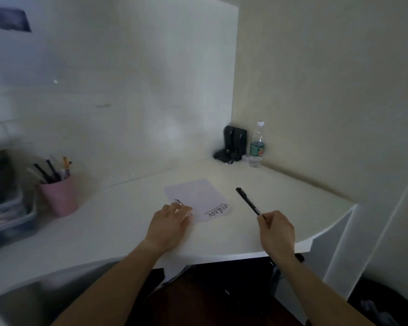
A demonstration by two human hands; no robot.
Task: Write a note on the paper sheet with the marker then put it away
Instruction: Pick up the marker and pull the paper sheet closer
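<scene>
A white paper sheet [196, 198] lies on the white desk [118, 222], with black handwriting near its front edge and front left corner. My left hand [169, 225] rests flat on the sheet's near left corner, fingers spread, covering part of the writing. To the right of the sheet, my right hand [275, 228] grips the lower end of a black marker [247, 201]. The marker is lifted above the desk, and its far end points up and away to the left. I cannot tell whether the cap is on.
A pink cup [60, 196] full of pens stands at the left, beside a grey stacked tray [7, 208]. In the far right corner are a black device [233, 144] and a clear water bottle [257, 144]. The desk's curved front edge [222, 254] runs below my wrists.
</scene>
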